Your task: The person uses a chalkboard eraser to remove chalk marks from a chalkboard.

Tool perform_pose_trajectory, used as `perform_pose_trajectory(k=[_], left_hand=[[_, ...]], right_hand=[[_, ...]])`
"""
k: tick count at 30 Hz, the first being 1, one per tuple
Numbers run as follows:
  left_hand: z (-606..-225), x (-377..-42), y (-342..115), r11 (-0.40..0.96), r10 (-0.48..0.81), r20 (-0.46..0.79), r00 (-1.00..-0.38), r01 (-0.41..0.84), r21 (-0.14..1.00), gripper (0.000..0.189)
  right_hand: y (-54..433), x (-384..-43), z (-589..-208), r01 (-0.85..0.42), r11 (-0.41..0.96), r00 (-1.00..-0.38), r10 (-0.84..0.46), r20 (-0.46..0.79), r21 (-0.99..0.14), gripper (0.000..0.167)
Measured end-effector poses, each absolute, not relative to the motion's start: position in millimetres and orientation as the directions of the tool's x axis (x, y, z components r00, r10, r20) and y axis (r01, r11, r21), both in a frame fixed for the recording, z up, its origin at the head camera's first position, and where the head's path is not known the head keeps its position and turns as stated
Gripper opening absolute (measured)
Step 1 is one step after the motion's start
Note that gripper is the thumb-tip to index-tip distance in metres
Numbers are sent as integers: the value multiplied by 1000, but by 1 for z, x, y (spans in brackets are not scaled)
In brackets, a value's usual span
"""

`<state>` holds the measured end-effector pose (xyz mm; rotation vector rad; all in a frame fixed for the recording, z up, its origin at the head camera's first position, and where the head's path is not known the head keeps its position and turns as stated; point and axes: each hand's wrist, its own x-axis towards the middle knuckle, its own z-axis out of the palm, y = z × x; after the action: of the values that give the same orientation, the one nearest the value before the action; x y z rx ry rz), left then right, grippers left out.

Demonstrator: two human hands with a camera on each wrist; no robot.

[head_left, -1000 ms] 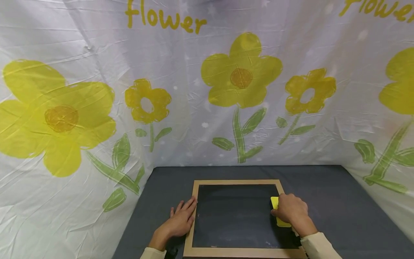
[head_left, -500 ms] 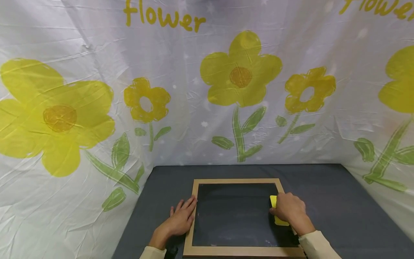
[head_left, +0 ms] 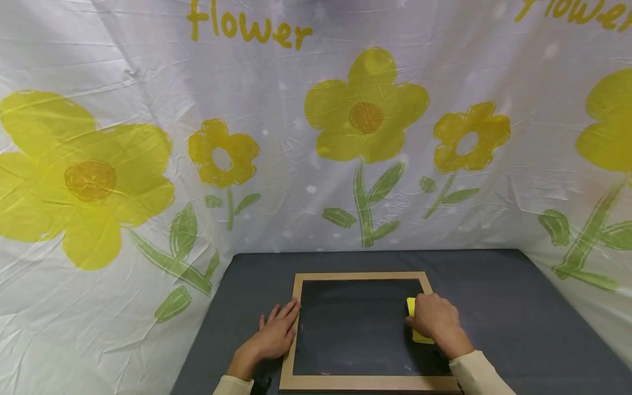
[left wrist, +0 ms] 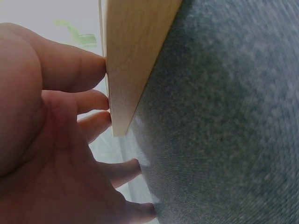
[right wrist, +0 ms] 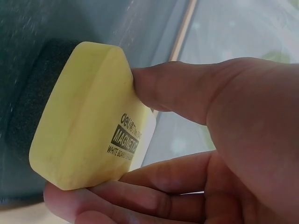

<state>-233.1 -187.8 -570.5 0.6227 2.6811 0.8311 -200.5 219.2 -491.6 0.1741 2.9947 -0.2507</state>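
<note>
A small blackboard [head_left: 355, 329] in a light wooden frame lies on the dark tabletop, with faint chalk marks near its lower edge. My right hand [head_left: 436, 322] grips a yellow board eraser [right wrist: 88, 116] between thumb and fingers, near the board's right side. Its black felt [right wrist: 35, 93] faces the board surface. On the left, my left hand [head_left: 273, 336] rests on the wooden frame with fingers extended. In the left wrist view, the thumb and two fingertips touch the frame [left wrist: 131, 60], while two other fingers reach down to the table cloth.
Dark grey cloth [head_left: 494, 296] covers the table around the board. Behind and at both sides hangs a white curtain [head_left: 286, 164] printed with yellow flowers. A small dark object [head_left: 261, 384] lies beside the left wrist.
My right hand has slid the eraser slightly leftward across the board, away from the right frame edge. The left hand stays in place on the frame.
</note>
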Motion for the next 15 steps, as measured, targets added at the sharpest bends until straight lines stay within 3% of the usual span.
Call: perform_pose_trajectory(k=[7,15], left_hand=[[-584,-239,-189,763,463,-125,-877,323,560,65],[-576,-235,-188,743,483,-107,-869,342,576,65]], right_hand=[[207,-201,-493,91,984,-991,74,-114,-155,43],[192,-200,-496,19,992,-999,14,-37,-128,44]])
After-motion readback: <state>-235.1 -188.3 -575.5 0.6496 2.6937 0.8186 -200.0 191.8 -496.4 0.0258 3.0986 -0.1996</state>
